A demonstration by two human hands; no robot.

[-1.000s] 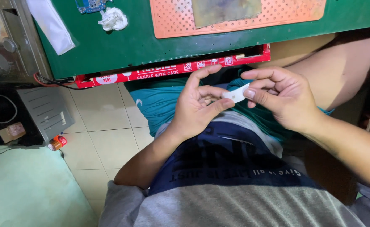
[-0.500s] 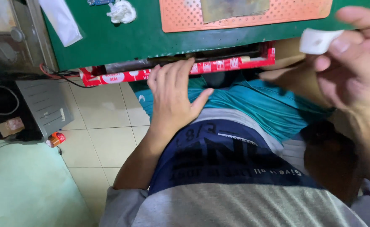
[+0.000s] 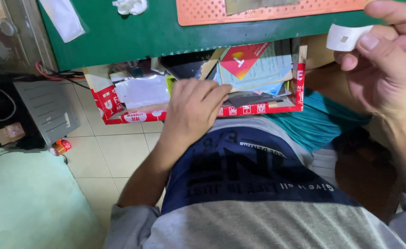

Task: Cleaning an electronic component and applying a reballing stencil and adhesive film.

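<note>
Left hand (image 3: 194, 108) lies palm down on front edge of red cardboard box (image 3: 115, 99) under green bench (image 3: 134, 37), fingers loosely bent, gripping nothing. Right hand (image 3: 387, 64) pinches one small white strip (image 3: 348, 36) between thumb and fingertips, raised near bench edge. For good result: pull box out slowly and level, keep strip pinched light, not creased. Count: one box, one strip, several papers and cards inside.

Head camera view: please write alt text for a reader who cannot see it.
The left hand rests on the front edge of an open red cardboard box full of papers under a green desk. The right hand holds up a small white tag.
</note>
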